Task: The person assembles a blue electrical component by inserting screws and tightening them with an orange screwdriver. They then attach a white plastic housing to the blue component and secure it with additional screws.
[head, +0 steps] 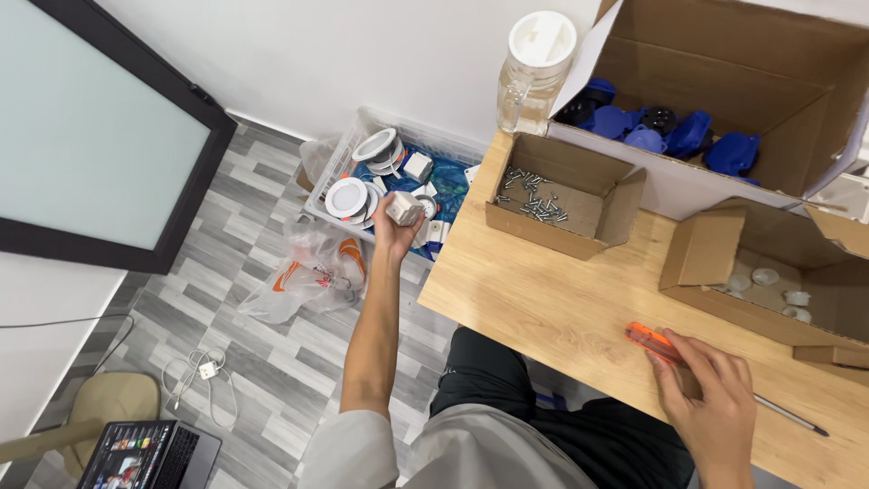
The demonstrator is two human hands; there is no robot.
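A small white fitting (404, 209) is gripped in the closed left hand (395, 226), held over a clear bin (362, 122) of white round lamps on the floor. The right hand (711, 389) is laid on the table (543, 308), fingers curled loosely over an orange-handled screwdriver (654, 342). A screw box (561, 195) is set near the table's far edge

Laptop (149, 455) at 7 o'clock — cut off by bottom edge. Large cardboard box (724, 54) at 1 o'clock runs off the top and right. Screwdriver (724, 380) shaft partly hidden under right hand (711, 403). Crate (362, 122) contents behind left hand (396, 222) — too small to identify.
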